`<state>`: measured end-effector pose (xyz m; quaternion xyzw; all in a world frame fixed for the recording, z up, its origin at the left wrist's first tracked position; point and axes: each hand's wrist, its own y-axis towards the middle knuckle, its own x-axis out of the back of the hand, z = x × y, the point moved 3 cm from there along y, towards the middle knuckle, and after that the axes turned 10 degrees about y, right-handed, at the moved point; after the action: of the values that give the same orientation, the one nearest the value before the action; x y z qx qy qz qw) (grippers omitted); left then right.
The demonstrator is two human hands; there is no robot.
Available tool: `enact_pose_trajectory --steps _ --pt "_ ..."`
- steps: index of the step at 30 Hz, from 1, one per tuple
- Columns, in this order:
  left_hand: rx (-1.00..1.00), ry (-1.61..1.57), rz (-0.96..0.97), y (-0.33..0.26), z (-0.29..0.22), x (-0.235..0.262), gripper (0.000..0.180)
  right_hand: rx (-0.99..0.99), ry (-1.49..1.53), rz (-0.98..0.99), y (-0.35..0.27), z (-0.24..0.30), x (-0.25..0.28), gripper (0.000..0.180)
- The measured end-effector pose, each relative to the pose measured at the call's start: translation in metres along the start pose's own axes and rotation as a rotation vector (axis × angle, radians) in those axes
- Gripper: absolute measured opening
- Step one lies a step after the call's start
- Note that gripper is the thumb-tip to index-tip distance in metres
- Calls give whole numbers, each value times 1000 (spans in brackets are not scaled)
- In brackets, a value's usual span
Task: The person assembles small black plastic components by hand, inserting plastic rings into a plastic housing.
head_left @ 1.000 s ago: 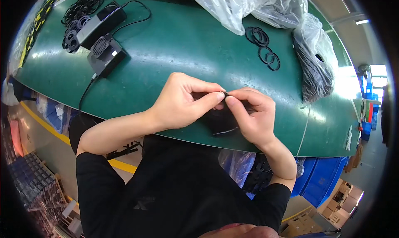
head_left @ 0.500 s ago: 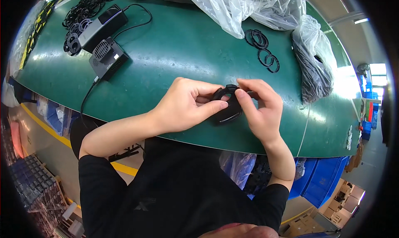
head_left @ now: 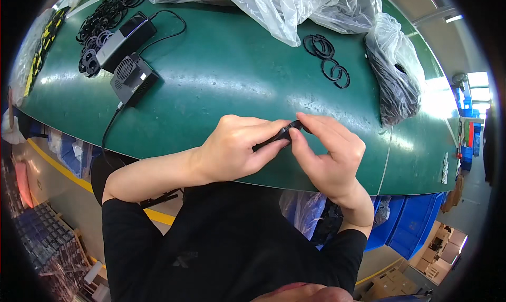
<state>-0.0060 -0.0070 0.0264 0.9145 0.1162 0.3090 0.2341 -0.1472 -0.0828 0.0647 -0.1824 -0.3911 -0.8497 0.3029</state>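
Between both hands, above the near part of the green table (head_left: pixel 221 75), is a black ring-shaped part (head_left: pixel 283 134), seen nearly edge-on. My left hand (head_left: pixel 234 148) pinches its left side between thumb and fingers. My right hand (head_left: pixel 333 157) has thumb and index finger closed on its right end. The fingers cover much of the part, so its full shape is hidden. Beyond my right hand lie several loose black rings (head_left: pixel 320 47), partly overlapping.
At the far left stand a grey-and-black device with a cable (head_left: pixel 126 41) and a vented box (head_left: pixel 133 79), beside a heap of black rings (head_left: pixel 103 14). Clear plastic sheeting (head_left: pixel 284 9) covers the back. A filled bag (head_left: pixel 395 80) lies right; blue bins (head_left: pixel 416 223) sit below the edge.
Both hands have come slightly closer to me. The ring-shaped part has been tilted: its opening showed before, and now it appears nearly edge-on. The head view has shifted slightly.
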Motion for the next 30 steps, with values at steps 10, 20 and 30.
enact_pose_trajectory --steps 10,20,30 --pt "164 -186 80 4 2 5 25 -5 60 -11 -2 -8 0 30" --pt "468 -714 242 -1 13 2 26 -618 742 82 -5 -29 3 15" --pt "520 -642 228 7 9 9 19 -401 500 202 -1 -21 1 13"
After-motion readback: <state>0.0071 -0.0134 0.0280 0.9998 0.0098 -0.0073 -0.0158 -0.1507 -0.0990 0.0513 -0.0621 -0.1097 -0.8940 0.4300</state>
